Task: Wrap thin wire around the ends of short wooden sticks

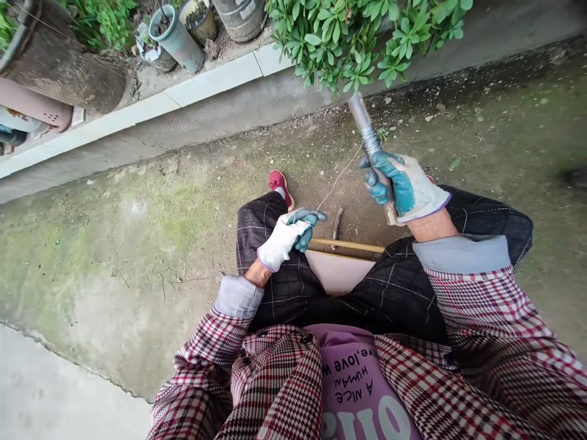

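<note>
My right hand, in a white glove with a teal rubber palm, is shut around a metal rod. A tight coil of wire winds around the rod just above my glove. A thin wire runs from the coil down to my left hand, also gloved, whose fingers pinch its end. Below my hands, a wooden stick lies across a pale board by my knees.
Dark checked trousers cover my legs, and a red shoe shows beyond my knee. A forked twig lies on the mossy concrete ground. Leafy green plant branches overhang the rod, with several plant pots behind a white kerb.
</note>
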Available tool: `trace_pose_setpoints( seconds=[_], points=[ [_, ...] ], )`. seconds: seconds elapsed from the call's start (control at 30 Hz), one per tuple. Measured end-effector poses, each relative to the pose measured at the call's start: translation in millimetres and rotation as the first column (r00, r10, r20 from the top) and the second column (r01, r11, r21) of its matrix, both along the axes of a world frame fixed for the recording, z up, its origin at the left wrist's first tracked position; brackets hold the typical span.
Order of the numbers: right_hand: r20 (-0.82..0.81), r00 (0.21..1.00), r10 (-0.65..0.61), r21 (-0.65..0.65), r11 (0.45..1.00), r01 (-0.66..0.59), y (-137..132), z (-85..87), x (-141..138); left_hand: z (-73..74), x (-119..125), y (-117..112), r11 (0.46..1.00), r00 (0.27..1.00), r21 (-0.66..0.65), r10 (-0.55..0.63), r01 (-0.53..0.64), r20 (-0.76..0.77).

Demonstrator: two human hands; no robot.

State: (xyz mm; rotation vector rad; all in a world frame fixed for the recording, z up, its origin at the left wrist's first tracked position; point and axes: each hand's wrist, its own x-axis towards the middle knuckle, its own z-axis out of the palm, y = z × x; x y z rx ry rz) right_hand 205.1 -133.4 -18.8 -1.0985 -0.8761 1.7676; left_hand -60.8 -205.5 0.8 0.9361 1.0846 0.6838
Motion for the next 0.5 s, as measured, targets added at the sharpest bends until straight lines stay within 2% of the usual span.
trace_pose_setpoints(
  seconds=[0.1, 0.2, 0.23, 0.27, 0.3, 0.33, 0.37, 0.4, 0.43, 0.47, 0.5],
  points=[
    [-0.003, 1.0, -0.026, 0.005, 1.0, 0.026, 5.0, -5.0, 6.2, 8.1, 0.2, -2.4, 0.999, 0.996, 0.005, -0.039, 0.04, -0.083],
    [-0.102, 0.995, -0.007, 0.013, 1.0, 0.008, 2.6, -2.4, 9.9, 0.3, -2.2, -1.2, 0.998, 0.98, 0.023, -0.054, 0.06, -0.193],
    [-0.124, 0.992, 0.033, 0.034, 0.999, -0.029, 0.5, 0.5, 10.7, -5.6, -3.7, 0.6, 0.997, 0.968, 0.034, -0.056, 0.066, -0.245],
    [-0.133, 0.982, 0.132, 0.066, 0.99, -0.124, -2.1, 4.1, 10.9, -12.3, -5.6, 3.1, 0.995, 0.95, 0.059, -0.057, 0.078, -0.306],
    [-0.125, 0.95, 0.288, 0.104, 0.955, -0.276, -5.0, 7.9, 10.1, -19.0, -7.7, 6.1, 0.991, 0.928, 0.093, -0.055, 0.096, -0.368],
    [-0.093, 0.877, 0.472, 0.135, 0.878, -0.459, -8.1, 11.5, 7.9, -25.1, -10.1, 9.4, 0.984, 0.905, 0.133, -0.049, 0.115, -0.424],
    [-0.042, 0.757, 0.652, 0.142, 0.754, -0.641, -11.7, 14.4, 4.0, -30.2, -12.5, 12.8, 0.977, 0.884, 0.168, -0.04, 0.133, -0.465],
    [0.014, 0.599, 0.8, 0.122, 0.594, -0.795, -15.8, 16.1, -1.8, -33.8, -15.1, 16.0, 0.968, 0.868, 0.205, -0.028, 0.148, -0.496],
    [0.066, 0.455, 0.888, 0.078, 0.45, -0.89, -20.4, 16.3, -9.2, -36.0, -17.6, 18.7, 0.957, 0.854, 0.241, -0.014, 0.163, -0.52],
    [0.106, 0.341, 0.934, 0.031, 0.34, -0.94, -25.5, 15.0, -17.5, -36.7, -20.2, 20.8, 0.944, 0.841, 0.276, -0.002, 0.18, -0.542],
    [0.141, 0.26, 0.955, -0.005, 0.263, -0.965, -30.7, 12.0, -25.9, -36.1, -22.6, 22.3, 0.93, 0.823, 0.307, 0.007, 0.203, -0.568]
  ],
)
